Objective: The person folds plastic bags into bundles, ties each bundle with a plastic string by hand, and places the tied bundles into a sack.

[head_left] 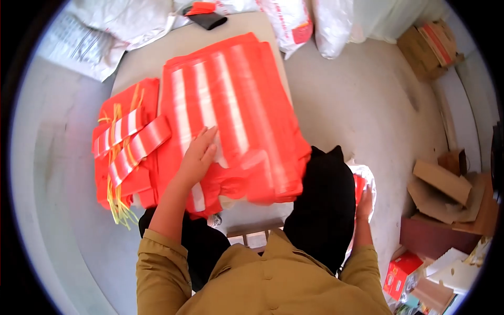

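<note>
So the big stack of red fabric with pale stripes (257,105) is lying on the beige table (139,68), right in front of the person, and most of it looks pretty well squared up. I'd call the flat layering largely done. The near edge is another story: there's a bunched red piece (231,181) there that's rumpled rather than flat, so that bit looks unfinished.

Off to the left, just beside the stack, sits a smaller red pile (149,94), with striped bands (139,149) lying across it and yellow cords (122,216) dangling over the near side (no clue whether they're knotted, can't make that out). That pile seems further along to me, but it's a judgement call.

Their left hand (198,155) rests on the big stack, fingers extended and relaxed, not clenched around anything. Their right hand (364,203) is down beside the right leg, at a white bag (370,176) with red material (359,186) showing in it. Whether those fingers are grasping the stuff or just touching it, can't tell. The red material in the bag isn't on the stack, and how much is in there is hidden too, so total progress is anyone's guess.
</note>
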Demonstrator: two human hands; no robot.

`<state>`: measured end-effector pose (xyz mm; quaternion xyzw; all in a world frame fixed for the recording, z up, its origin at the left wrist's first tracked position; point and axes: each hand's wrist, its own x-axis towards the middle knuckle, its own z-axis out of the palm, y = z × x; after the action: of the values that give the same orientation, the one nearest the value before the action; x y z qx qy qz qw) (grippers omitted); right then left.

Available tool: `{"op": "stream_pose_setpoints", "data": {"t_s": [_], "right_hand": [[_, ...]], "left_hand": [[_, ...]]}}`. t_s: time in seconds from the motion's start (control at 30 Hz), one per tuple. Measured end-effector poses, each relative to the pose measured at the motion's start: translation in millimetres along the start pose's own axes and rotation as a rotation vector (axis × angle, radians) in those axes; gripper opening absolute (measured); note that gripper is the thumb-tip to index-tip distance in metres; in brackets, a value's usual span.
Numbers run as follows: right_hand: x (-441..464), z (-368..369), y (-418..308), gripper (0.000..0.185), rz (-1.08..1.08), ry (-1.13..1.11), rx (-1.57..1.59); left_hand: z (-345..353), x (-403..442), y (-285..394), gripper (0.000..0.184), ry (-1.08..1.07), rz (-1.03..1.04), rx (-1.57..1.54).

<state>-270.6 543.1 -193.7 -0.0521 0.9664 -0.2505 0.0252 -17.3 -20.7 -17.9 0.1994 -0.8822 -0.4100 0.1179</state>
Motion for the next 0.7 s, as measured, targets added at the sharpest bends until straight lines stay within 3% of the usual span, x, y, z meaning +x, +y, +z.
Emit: {"op": "stream_pose_setpoints", "data": {"t_s": [0.07, 0.2, 0.27, 0.33, 0.4, 0.47, 0.57, 0.7], "right_hand": [[38, -5, 8, 0.055, 0.068, 0.081, 0.437], [60, -78, -156, 0.048, -0.180, 0.054, 0.658], [45, -93, -247, 0.043, -0.314, -0.114, 0.714], [22, -88, -318, 0.038, -0.587, -0.296, 0.424], [-10, -64, -382, 0.039, -0.619, -0.608, 0.342], [-36, -43, -435, 0.038, -0.999, -0.617, 0.116], [-48, 1, -468, 0.037, -1.162, -0.565, 0.085], [-44, 22, -481, 0.036, -1.062, -0.700, -0.019]], "left_hand": [[-12, -8, -8, 0.041, 0.190, -0.040, -0.108], [-37, -22, -25, 0.035, 0.251, -0.086, -0.019], [-45, -24, -20, 0.033, 0.243, -0.040, 0.062], [-50, -30, -19, 0.032, 0.168, -0.008, 0.172], [-54, -37, -21, 0.034, 0.111, 0.084, 0.314], [-55, -44, -29, 0.040, 0.106, 0.137, 0.404], [-59, -47, -25, 0.044, 0.090, 0.140, 0.471], [-52, -40, -8, 0.052, 0.022, 0.187, 0.395]]}}
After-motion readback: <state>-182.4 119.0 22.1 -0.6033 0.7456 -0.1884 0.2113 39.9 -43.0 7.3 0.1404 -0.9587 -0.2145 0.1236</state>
